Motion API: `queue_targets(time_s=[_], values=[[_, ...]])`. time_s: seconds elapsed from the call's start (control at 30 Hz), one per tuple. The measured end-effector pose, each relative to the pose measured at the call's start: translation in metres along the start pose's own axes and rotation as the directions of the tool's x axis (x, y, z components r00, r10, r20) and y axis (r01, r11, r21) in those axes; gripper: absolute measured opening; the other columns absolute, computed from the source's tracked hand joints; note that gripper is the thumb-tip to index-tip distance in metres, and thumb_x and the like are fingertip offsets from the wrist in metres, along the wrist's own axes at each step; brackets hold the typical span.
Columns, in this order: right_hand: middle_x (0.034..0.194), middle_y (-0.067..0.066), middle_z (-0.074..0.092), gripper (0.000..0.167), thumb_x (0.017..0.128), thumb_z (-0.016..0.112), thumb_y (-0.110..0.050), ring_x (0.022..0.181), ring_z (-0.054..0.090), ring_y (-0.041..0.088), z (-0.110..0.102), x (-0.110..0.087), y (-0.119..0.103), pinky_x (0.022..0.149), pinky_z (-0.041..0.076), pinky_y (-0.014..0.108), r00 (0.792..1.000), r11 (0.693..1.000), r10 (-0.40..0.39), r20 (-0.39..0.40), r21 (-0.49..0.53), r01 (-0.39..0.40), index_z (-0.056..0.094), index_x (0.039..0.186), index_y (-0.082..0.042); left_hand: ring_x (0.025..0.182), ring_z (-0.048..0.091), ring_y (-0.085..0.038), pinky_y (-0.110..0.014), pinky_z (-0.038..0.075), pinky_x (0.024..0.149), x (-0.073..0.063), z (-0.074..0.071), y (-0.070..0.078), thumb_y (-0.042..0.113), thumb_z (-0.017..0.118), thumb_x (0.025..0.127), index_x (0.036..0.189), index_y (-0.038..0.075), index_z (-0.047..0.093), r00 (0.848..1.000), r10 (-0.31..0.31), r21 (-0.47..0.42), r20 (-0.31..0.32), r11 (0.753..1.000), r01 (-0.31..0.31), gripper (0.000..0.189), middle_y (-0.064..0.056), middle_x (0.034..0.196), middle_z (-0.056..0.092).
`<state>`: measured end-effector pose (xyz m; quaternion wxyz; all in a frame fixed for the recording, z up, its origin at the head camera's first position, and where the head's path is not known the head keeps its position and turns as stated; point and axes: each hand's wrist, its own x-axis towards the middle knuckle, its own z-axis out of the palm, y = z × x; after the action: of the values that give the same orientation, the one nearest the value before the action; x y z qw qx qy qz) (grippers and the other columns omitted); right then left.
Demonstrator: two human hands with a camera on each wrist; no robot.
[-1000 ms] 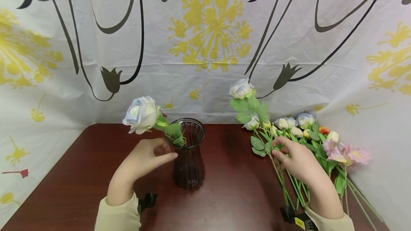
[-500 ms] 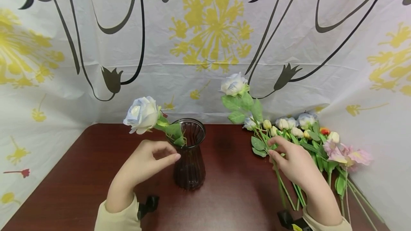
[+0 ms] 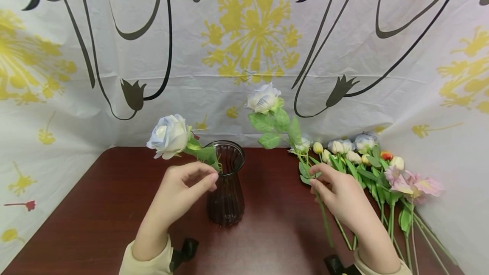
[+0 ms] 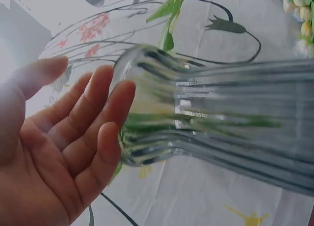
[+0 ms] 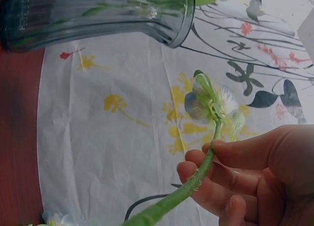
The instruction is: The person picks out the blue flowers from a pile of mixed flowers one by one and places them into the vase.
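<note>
My right hand (image 3: 338, 190) pinches the green stem (image 5: 196, 179) of a pale blue-white artificial rose (image 3: 263, 98) between thumb and fingers. The bloom leans up and to the left, over the table's back edge, and the stem's lower end hangs below the hand. A dark ribbed glass vase (image 3: 225, 203) stands upright left of centre. Another blue-white rose (image 3: 168, 137) is in it, tilted left over the rim. Beside the vase's neck, my left hand (image 3: 183, 190) has relaxed, slightly bent fingers; in the left wrist view nothing is in its palm (image 4: 54, 167).
A pile of artificial flowers lies on the right of the dark red table (image 3: 267, 241): white tulips (image 3: 353, 157), blue-white roses (image 3: 364, 142) and a pink flower (image 3: 416, 183), stems toward me. A patterned white cloth (image 3: 244, 113) hangs behind the table.
My right hand has moved left with the rose, drawing it away from the pile. My left hand has shifted slightly right along the vase's rim. The vase has stayed in place.
</note>
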<state>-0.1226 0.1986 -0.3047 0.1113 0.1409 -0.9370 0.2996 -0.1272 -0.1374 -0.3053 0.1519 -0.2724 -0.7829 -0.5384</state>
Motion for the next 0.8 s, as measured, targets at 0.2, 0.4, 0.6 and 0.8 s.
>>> queue_targets(time_s=[0.2, 0.4, 0.6, 0.8], values=[[0.073, -0.014, 0.063, 0.015, 0.094, 0.063, -0.01, 0.058, 0.057, 0.001, 0.005, -0.001, -0.007, 0.055, 0.045, 0.029, 0.999, 1.0, -0.005, -0.032, 0.021, 0.006, 0.062, 0.108, -0.014, 0.062, 0.065, -0.017, -0.026, 0.052, 0.055, 0.0, 0.005, 0.006, 0.002, 0.067, 0.089, 0.089, 0.001, 0.07, 0.996, 0.004, -0.045, -0.087, 0.999, -0.008, 0.003, 0.001, 0.068, 0.067], [0.073, -0.013, 0.062, 0.013, 0.093, 0.063, -0.007, 0.059, 0.059, 0.002, 0.012, -0.003, -0.013, 0.053, 0.047, 0.026, 0.995, 0.995, -0.059, -0.08, 0.072, 0.065, 0.063, 0.104, -0.015, 0.062, 0.066, -0.016, -0.027, 0.054, 0.058, 0.0, 0.013, 0.009, 0.0, 0.067, 0.088, 0.088, 0.0, 0.07, 0.99, 0.008, -0.05, -0.141, 0.999, -0.016, 0.003, 0.001, 0.068, 0.067], [0.077, -0.01, 0.063, 0.011, 0.093, 0.063, -0.006, 0.062, 0.06, 0.004, 0.016, -0.004, -0.021, 0.055, 0.048, 0.026, 0.995, 0.995, -0.058, -0.078, 0.076, 0.064, 0.063, 0.102, -0.013, 0.062, 0.066, -0.018, -0.028, 0.054, 0.057, 0.001, 0.018, 0.011, 0.002, 0.067, 0.088, 0.088, 0.0, 0.07, 0.991, 0.013, -0.042, -0.133, 0.999, -0.018, 0.004, 0.002, 0.069, 0.068], [0.076, -0.011, 0.061, 0.008, 0.094, 0.062, -0.007, 0.062, 0.059, 0.001, 0.019, -0.005, -0.028, 0.057, 0.049, 0.025, 0.997, 0.996, -0.05, -0.067, 0.077, 0.055, 0.062, 0.099, -0.013, 0.062, 0.066, -0.02, -0.031, 0.055, 0.056, 0.001, 0.028, 0.013, 0.002, 0.068, 0.088, 0.087, 0.002, 0.07, 0.992, -0.01, -0.087, -0.123, 0.996, 0.0, 0.003, 0.002, 0.07, 0.068]])
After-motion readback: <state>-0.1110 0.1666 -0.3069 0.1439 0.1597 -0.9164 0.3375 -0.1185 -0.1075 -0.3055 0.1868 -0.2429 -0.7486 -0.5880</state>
